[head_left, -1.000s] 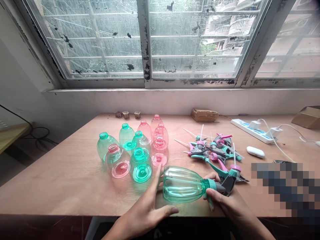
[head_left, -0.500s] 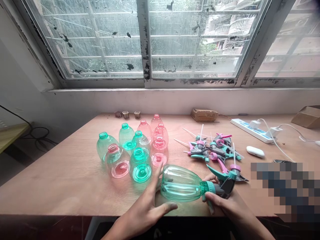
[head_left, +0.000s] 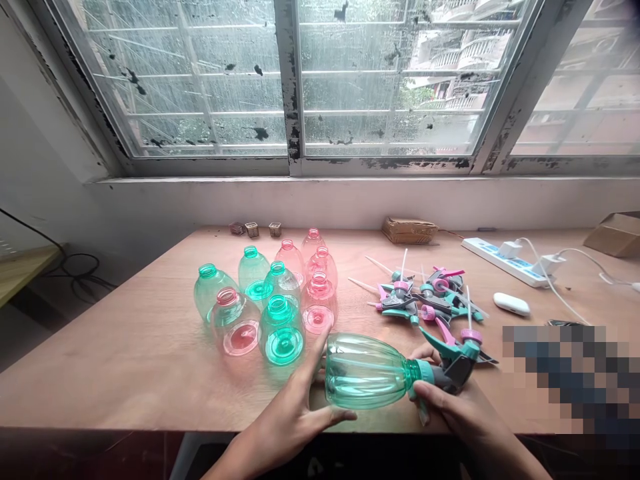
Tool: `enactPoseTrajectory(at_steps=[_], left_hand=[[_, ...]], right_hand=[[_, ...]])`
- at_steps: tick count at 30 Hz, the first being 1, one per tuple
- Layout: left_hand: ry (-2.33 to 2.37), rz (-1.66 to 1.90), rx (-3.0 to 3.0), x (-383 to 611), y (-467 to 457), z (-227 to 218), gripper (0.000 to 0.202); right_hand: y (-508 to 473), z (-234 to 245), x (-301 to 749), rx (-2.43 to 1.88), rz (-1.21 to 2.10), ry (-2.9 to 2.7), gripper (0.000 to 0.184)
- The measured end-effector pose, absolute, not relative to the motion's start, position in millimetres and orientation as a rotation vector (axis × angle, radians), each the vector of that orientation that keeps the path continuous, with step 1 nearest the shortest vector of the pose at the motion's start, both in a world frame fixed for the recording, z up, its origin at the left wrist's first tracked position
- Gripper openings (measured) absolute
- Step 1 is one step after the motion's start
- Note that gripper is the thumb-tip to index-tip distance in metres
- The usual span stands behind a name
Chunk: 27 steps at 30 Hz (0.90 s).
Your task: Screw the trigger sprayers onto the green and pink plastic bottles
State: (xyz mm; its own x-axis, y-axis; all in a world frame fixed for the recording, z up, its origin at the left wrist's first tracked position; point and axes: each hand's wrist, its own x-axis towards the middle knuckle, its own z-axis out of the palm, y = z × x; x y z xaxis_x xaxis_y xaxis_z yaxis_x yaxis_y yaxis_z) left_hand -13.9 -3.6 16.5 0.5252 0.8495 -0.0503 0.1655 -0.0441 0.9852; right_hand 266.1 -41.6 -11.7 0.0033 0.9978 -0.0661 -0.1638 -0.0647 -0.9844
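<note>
A clear green spray bottle (head_left: 367, 370) lies on its side just above the wooden table's (head_left: 125, 360) front edge. My left hand (head_left: 293, 413) cups its base, thumb underneath and fingers behind it. My right hand (head_left: 453, 410) is closed around the teal collar and the grey spray head (head_left: 447, 373) screwed on the neck. Behind and to the left stand several empty green and pink bottles (head_left: 270, 300) without tops. A heap of loose spray heads (head_left: 433, 297) with dip tubes lies right of them.
A white power strip (head_left: 505, 261) with plugs and cables, a small white case (head_left: 511, 304) and a cardboard box (head_left: 617, 233) sit at the right. A brown packet (head_left: 410, 231) and three tiny pots (head_left: 253, 230) line the back edge under the window. A blurred patch covers the right front.
The bottle has rocked slightly in my hands, dipping left and back, with its ribs turning a little. Both hands keep their hold; nothing else has moved.
</note>
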Motion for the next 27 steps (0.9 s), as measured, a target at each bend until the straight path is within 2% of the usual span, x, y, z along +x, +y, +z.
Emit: enactPoseTrajectory(at_steps=[4, 10, 13, 18, 23, 27], left_hand=[[0.921, 0.678, 1.511, -14, -6, 22, 0.123], [0.901, 0.713, 1.549, -18, -4, 20, 0.098], [0.895, 0.720, 1.562, -18, -3, 13, 0.102], [0.834, 0.781, 1.570, -15, -4, 8, 0.099], [0.832, 0.773, 1.496, -14, -6, 17, 0.114], [0.779, 0.789, 1.416, -15, -5, 16, 0.094]], right_hand=[[-40, -16, 270, -1.145, 1.300, -1.073, 0.042], [-38, -20, 274, -1.128, 1.322, -1.101, 0.042], [-38, -17, 271, -1.098, 1.315, -1.059, 0.042], [-38, -16, 269, -1.067, 1.334, -1.021, 0.045], [-38, -20, 271, -1.037, 1.349, -1.022, 0.042], [-37, -20, 271, -1.051, 1.336, -1.039, 0.043]])
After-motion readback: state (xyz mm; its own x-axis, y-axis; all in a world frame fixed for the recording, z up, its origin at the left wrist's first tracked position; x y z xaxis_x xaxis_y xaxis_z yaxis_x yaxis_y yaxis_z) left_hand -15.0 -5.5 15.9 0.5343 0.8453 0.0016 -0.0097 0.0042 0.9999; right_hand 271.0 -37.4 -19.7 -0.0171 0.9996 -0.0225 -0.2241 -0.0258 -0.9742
